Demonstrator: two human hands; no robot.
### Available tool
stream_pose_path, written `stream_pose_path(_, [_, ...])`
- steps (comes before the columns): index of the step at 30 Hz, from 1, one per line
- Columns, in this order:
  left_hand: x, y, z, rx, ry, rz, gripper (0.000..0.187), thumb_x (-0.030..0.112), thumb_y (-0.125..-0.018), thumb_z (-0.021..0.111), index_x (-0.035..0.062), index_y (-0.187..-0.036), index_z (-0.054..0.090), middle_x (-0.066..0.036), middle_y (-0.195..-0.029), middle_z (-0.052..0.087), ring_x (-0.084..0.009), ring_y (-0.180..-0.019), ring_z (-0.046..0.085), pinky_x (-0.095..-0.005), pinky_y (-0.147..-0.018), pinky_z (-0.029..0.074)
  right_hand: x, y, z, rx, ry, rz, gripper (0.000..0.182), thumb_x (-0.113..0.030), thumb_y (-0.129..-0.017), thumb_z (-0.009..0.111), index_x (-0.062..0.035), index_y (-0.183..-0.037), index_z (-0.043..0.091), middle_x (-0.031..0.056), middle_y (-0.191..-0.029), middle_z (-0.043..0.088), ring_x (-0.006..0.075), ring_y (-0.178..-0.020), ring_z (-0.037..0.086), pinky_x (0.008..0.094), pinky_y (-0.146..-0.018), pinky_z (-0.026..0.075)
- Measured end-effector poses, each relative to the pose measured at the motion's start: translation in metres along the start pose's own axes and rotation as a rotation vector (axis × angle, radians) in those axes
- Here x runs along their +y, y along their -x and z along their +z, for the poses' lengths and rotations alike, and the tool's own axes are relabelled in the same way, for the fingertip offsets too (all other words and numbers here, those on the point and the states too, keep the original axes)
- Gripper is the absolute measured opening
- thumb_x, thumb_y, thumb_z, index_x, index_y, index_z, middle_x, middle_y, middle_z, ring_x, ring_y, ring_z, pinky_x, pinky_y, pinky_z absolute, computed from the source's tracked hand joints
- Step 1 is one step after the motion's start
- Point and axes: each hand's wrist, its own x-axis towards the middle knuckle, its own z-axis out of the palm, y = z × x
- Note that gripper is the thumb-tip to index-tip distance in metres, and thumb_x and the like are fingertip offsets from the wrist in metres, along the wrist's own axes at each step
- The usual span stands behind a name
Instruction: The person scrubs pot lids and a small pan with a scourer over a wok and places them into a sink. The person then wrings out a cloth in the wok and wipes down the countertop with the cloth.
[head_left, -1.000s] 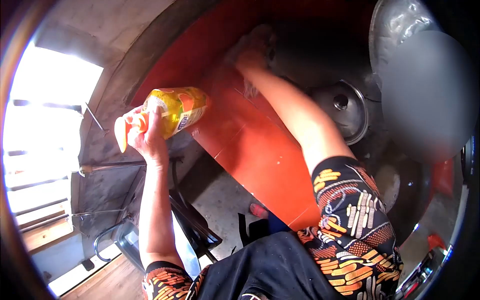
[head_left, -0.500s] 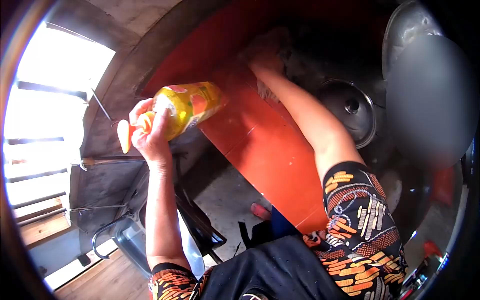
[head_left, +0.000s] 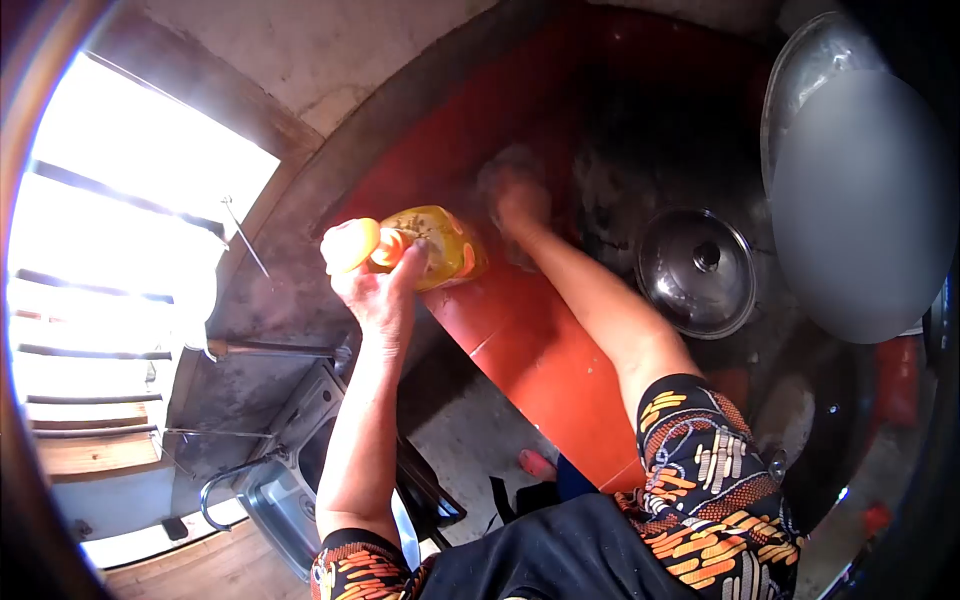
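Note:
My left hand (head_left: 378, 290) grips a yellow pump bottle (head_left: 432, 245) by its neck and shoulder. An orange pump head sticks out on the left, and the bottle lies tilted, its base toward the right. Stretched forward, my right hand (head_left: 520, 203) is at the far part of the red tiled surface (head_left: 530, 350), closed over what looks like a pale cloth (head_left: 512, 160). Shadow and blur hide most of its fingers and the cloth's outline.
Right of my right forearm sits a pot lid (head_left: 697, 272) with a black knob. A large metal lid (head_left: 815, 60) leans at the upper right, partly behind a grey blur. A sink (head_left: 280, 510) with a faucet is at the lower left, below a bright slatted window (head_left: 110, 250).
In the view, the bottle and my left hand have shifted right and down, with the pump head now turned toward me. My right hand has moved slightly down.

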Motion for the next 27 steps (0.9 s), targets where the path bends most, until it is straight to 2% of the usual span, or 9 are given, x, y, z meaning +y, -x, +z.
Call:
stream_pose_path(3, [-0.010,-0.013,0.009,-0.100,0.141,-0.190,0.025,0.002,-0.072,0.069,0.0036,-0.094,0.057,0.000,-0.081,0.057,-0.0098,-0.071,0.057,-0.0233,-0.066,0.048,0.029,-0.071,-0.005,0.381,-1.597,0.276,0.029,-0.022,-0.096,0.047,-0.0099,-0.120,0.058,0.0091,-0.118,0.060,0.0267,-0.106,0.058,0.0391,-0.089,0.048])
stream_pose_path(6, [-0.013,-0.026,0.013,-0.121,0.232,-0.316,0.021,0.002,-0.072,0.068,0.0043,-0.091,0.058,0.001,-0.076,0.057,-0.0089,-0.067,0.056,-0.0224,-0.062,0.046,-0.028,-0.098,-0.085,0.379,-1.975,-0.159,0.032,-0.016,-0.090,0.057,-0.0067,-0.121,0.054,0.0111,-0.110,0.060,0.0257,-0.105,0.057,0.0368,-0.093,0.045])
stream_pose_path(8, [0.016,-0.034,0.013,-0.175,0.373,-0.471,0.018,0.003,-0.072,0.068,0.0048,-0.088,0.059,0.000,-0.075,0.057,-0.0089,-0.066,0.056,-0.0224,-0.061,0.046,-0.057,-0.108,-0.069,0.348,-1.461,-0.037,0.037,-0.011,-0.084,0.065,-0.0061,-0.119,0.054,0.0103,-0.110,0.058,0.0277,-0.111,0.053,0.0396,-0.099,0.040])
stream_pose_path(10, [0.031,-0.032,0.014,-0.135,0.342,-0.438,0.013,0.002,-0.074,0.069,0.0037,-0.082,0.059,0.000,-0.074,0.059,-0.0087,-0.066,0.056,-0.0235,-0.061,0.046,-0.094,-0.070,-0.050,0.501,-0.659,-0.294,0.034,-0.013,-0.079,0.068,-0.0055,-0.111,0.058,0.0115,-0.114,0.055,0.0303,-0.116,0.048,0.0412,-0.103,0.036])
stream_pose_path(12, [0.027,-0.022,0.011,-0.125,0.392,-0.437,0.014,-0.001,-0.073,0.069,0.0017,-0.080,0.057,-0.001,-0.074,0.060,-0.0093,-0.067,0.058,-0.0242,-0.062,0.047,-0.103,-0.031,-0.043,0.368,-0.381,-0.490,0.028,-0.013,-0.075,0.070,-0.0049,-0.101,0.061,0.0138,-0.120,0.052,0.0330,-0.118,0.046,0.0422,-0.104,0.035])
stream_pose_path(17, [0.015,-0.007,0.001,-0.084,-0.030,-0.194,0.018,0.007,-0.076,0.070,0.0033,-0.085,0.056,-0.002,-0.076,0.055,-0.0118,-0.072,0.053,-0.0279,-0.069,0.045,-0.030,-0.130,-0.110,0.784,-0.380,-0.319,0.022,-0.016,-0.080,0.065,-0.0075,-0.100,0.060,0.0118,-0.101,0.059,0.0290,-0.094,0.056,0.0367,-0.084,0.046])
stream_pose_path(19, [0.023,-0.005,0.001,-0.112,-0.016,-0.229,0.021,0.013,-0.078,0.069,0.0045,-0.093,0.057,-0.002,-0.082,0.055,-0.0119,-0.077,0.054,-0.0273,-0.075,0.045,-0.030,-0.141,-0.119,0.682,-0.812,-0.153,0.015,-0.016,-0.084,0.060,-0.0067,-0.096,0.060,0.0105,-0.090,0.061,0.0278,-0.081,0.060,0.0375,-0.074,0.051])
stream_pose_path(24, [0.028,0.001,0.007,-0.068,0.504,-0.527,0.025,-0.001,-0.077,0.069,0.0073,-0.095,0.054,0.001,-0.087,0.057,-0.0086,-0.080,0.055,-0.0244,-0.076,0.046,-0.059,-0.116,-0.095,0.577,-1.345,0.062,0.012,-0.015,-0.088,0.056,-0.0088,-0.095,0.062,0.0092,-0.089,0.060,0.0265,-0.086,0.060,0.0354,-0.080,0.050])
stream_pose_path(27, [0.037,-0.001,-0.001,-0.285,0.286,-0.444,0.027,0.002,-0.078,0.069,0.0067,-0.098,0.052,0.001,-0.087,0.052,-0.0096,-0.080,0.053,-0.0250,-0.076,0.046,-0.066,-0.087,-0.050,0.667,-0.821,-0.170,0.013,-0.018,-0.082,0.063,-0.0118,-0.093,0.064,0.0101,-0.101,0.059,0.0262,-0.108,0.052,0.0398,-0.095,0.040])
